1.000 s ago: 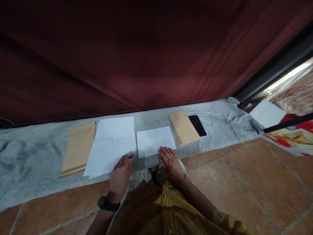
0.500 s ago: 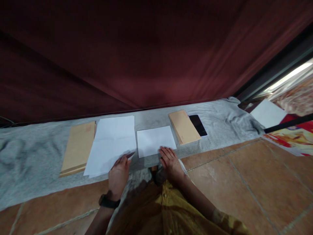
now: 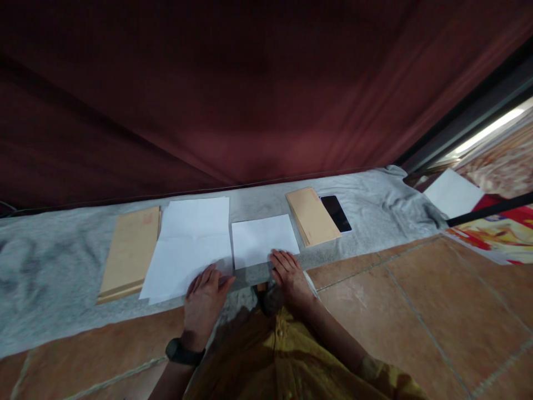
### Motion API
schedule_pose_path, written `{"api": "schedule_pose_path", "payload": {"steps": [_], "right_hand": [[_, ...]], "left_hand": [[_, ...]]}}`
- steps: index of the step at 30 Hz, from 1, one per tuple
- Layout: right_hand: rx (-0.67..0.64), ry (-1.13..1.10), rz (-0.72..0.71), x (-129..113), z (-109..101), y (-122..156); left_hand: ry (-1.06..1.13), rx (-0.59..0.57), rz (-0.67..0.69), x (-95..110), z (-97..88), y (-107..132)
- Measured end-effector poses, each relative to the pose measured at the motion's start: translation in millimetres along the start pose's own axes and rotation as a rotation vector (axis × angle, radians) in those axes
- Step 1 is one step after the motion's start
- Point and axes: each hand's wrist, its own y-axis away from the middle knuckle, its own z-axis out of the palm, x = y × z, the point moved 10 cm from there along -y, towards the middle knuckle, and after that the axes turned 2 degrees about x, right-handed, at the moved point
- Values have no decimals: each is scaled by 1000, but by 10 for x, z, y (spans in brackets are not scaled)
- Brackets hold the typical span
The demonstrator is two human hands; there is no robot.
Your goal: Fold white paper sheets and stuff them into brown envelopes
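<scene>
A stack of white paper sheets [image 3: 194, 233] lies on the grey cloth, with a crease across the top sheet. My left hand [image 3: 207, 294] rests on the stack's lower right corner, fingers slightly bent and thumb held apart at the edge. To the right lies a smaller white sheet, apparently folded paper [image 3: 262, 236]. Across its lower right edge my right hand [image 3: 289, 275] lies flat, fingertips touching the paper. Brown envelopes [image 3: 131, 247] are piled left of the sheets. Another small pile of brown envelopes [image 3: 314, 216] lies right of the folded paper.
Beside the right envelopes is a dark-screened phone [image 3: 335, 213]. The grey cloth [image 3: 54, 272] runs along a dark red curtain [image 3: 250, 111]. Tiled floor [image 3: 437, 294] shows in front. At far right lie a white sheet [image 3: 453, 193] and a colourful printed sheet [image 3: 499, 233].
My left hand has let go of the lifted corner of the top sheet, which now lies down, and its fingers have spread onto the stack. My right hand stays on the folded paper.
</scene>
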Motion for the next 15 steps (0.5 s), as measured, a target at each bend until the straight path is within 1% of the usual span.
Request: {"api": "schedule_pose_path", "payload": {"steps": [3, 5, 6, 8, 10, 12, 15], "right_hand": [[-12, 12, 5, -12, -14, -4], [-19, 29, 9, -19, -14, -5], [-21, 38, 9, -24, -12, -7], [-30, 52, 6, -35, 3, -13], [-48, 60, -4, -46, 29, -20], [-69, 66, -10, -45, 61, -25], [-92, 68, -14, -29, 92, -18]], "left_hand": [[2, 75, 53, 148, -69, 5], [17, 95, 139, 369, -57, 16], [31, 81, 202, 522, -16, 27], [54, 17, 340, 862, 117, 64], [65, -38, 414, 1133, 257, 91], [58, -84, 418, 1283, 391, 91], [43, -135, 391, 1340, 530, 81]]}}
